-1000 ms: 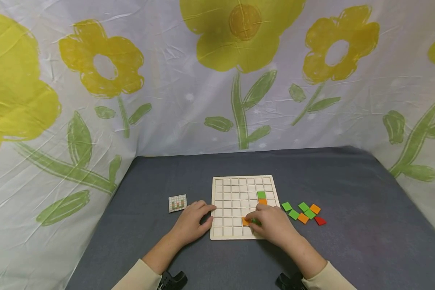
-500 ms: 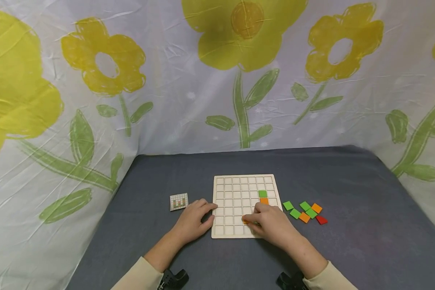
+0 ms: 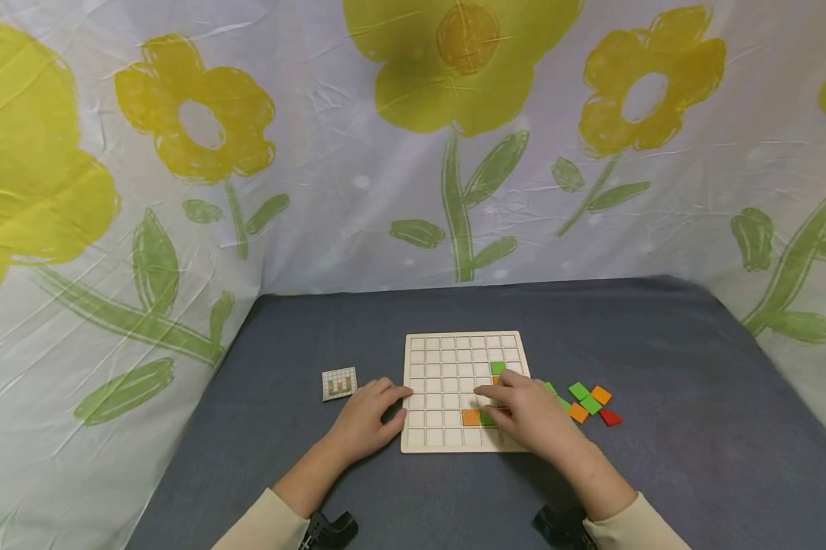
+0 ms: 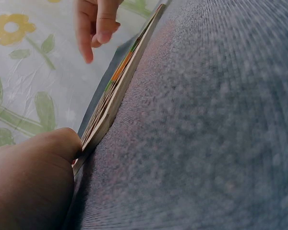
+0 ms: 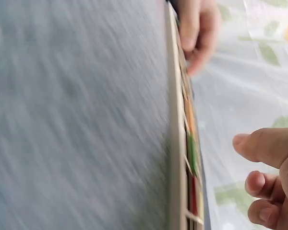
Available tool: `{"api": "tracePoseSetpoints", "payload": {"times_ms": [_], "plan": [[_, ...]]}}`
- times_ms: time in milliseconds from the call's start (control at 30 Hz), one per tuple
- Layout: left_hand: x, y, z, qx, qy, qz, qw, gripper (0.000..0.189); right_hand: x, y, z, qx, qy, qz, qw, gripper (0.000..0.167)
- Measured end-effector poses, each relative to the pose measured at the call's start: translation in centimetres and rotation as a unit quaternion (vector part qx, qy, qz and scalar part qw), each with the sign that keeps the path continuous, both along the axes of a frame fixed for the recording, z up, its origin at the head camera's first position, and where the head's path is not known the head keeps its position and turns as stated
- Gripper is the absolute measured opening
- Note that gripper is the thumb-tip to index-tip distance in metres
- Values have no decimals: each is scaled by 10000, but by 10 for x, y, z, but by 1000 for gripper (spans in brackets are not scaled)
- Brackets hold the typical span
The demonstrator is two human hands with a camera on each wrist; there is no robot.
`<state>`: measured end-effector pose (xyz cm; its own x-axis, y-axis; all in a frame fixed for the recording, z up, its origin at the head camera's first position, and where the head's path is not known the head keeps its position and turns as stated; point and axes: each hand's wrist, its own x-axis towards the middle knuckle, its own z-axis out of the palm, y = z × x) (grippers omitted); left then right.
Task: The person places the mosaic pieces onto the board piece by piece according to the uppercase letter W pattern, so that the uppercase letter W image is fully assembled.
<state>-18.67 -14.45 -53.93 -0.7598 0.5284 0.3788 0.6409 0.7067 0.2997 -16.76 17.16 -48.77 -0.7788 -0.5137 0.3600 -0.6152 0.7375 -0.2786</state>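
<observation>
A pale wooden grid board lies on the dark cloth. My left hand rests at its left edge, fingertips touching the rim. Over the board's right part hovers my right hand, thumb and fingers apart with nothing between them. An orange tile sits in a lower cell, a green tile beside it, partly under the thumb. The right wrist view shows a red tile further along that row. Higher up is another green tile, above an orange one mostly hidden by the right hand.
Right of the board lie several loose tiles: green, orange and a red one. A small printed pattern card lies to the left. A flower-printed curtain hangs behind the table.
My right hand has lifted off the orange tile in the lower row and moved right and slightly up, uncovering the orange and green tiles. The left hand has stayed at the board's edge.
</observation>
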Motion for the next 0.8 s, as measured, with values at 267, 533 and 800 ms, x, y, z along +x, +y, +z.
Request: {"api": "tracePoseSetpoints", "payload": {"times_ms": [267,533,800], "plan": [[1,0,1,6,18,1,10000,27,-8,36,15,-479,-429,-771,9949,25],[1,1,0,14,13,2,10000,28,-16,72,19,-643,-1066,-1522,9805,27],[-1,0,-3,27,25,-10,10000,28,-24,88,11,-243,-1635,-1744,9707,31]]}}
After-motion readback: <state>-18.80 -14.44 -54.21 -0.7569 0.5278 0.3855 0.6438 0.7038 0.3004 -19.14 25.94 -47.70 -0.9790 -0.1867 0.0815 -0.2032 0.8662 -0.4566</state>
